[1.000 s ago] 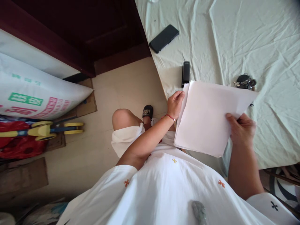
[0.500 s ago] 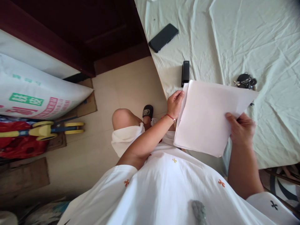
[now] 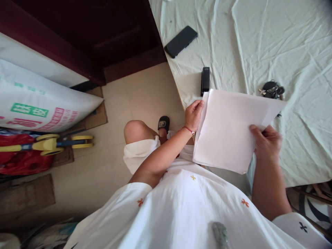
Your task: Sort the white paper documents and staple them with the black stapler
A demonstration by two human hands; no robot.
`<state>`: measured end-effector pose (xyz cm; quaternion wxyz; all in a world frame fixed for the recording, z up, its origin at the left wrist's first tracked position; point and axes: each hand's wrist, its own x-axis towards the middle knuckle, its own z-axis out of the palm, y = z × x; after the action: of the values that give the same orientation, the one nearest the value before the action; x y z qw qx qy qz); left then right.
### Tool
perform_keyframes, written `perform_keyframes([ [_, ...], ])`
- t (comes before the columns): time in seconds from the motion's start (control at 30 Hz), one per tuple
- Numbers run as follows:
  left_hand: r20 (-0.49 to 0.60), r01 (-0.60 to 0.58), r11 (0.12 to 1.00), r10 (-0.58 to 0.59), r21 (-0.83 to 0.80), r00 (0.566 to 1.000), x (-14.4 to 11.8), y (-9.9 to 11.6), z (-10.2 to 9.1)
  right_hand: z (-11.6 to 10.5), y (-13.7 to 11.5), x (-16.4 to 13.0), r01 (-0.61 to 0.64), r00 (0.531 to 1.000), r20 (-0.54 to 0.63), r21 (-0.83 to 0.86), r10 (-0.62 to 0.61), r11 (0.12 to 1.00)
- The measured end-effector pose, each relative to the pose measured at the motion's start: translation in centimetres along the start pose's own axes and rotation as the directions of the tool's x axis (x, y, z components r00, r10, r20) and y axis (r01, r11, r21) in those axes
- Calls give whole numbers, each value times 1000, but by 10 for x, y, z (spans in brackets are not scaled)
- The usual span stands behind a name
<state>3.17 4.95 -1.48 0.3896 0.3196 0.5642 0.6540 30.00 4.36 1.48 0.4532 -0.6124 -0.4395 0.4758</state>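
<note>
A thin stack of blank white paper sheets [image 3: 228,131] is held tilted over the table's near edge, its left edges slightly uneven. My left hand [image 3: 194,114] pinches the stack's left edge near the upper corner, fingers closed. On the opposite side my right hand [image 3: 267,141] grips the right edge, thumb on top and the other fingers partly hidden under the sheets. Just beyond the paper's upper left corner stands a black stapler-like object [image 3: 205,81], its near end close to the sheets.
A black phone [image 3: 181,41] lies on the cloth-covered table [image 3: 259,45] at its left edge. Behind the paper is a bunch of keys [image 3: 271,90]. On the floor at left are a large white sack [image 3: 46,100] and a yellow-and-blue wheeled toy [image 3: 49,144].
Almost nothing differs. Both hands keep their hold on the paper, which has shifted only very slightly.
</note>
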Motion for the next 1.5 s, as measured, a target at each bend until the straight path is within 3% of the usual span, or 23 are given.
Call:
perform_keyframes([
  [0.53,-9,28,997,-28,71,1000,0,-3,0,0,2,1,-27,1000,-3,46,27,999],
  [0.97,14,-14,994,12,110,1000,0,-6,-2,0,9,2,-9,1000,13,-4,9,1000],
  [1.17,23,-24,988,20,151,1000,1,-6,-2,-5,6,4,125,990,-44,-215,-137,969],
  [1.37,32,-33,988,28,151,999,2,-5,-2,-10,-1,4,161,974,-98,-339,-205,927],
  [1.5,26,-43,988,39,150,999,2,-5,-1,-7,-6,2,263,924,-178,-344,-338,901],
])
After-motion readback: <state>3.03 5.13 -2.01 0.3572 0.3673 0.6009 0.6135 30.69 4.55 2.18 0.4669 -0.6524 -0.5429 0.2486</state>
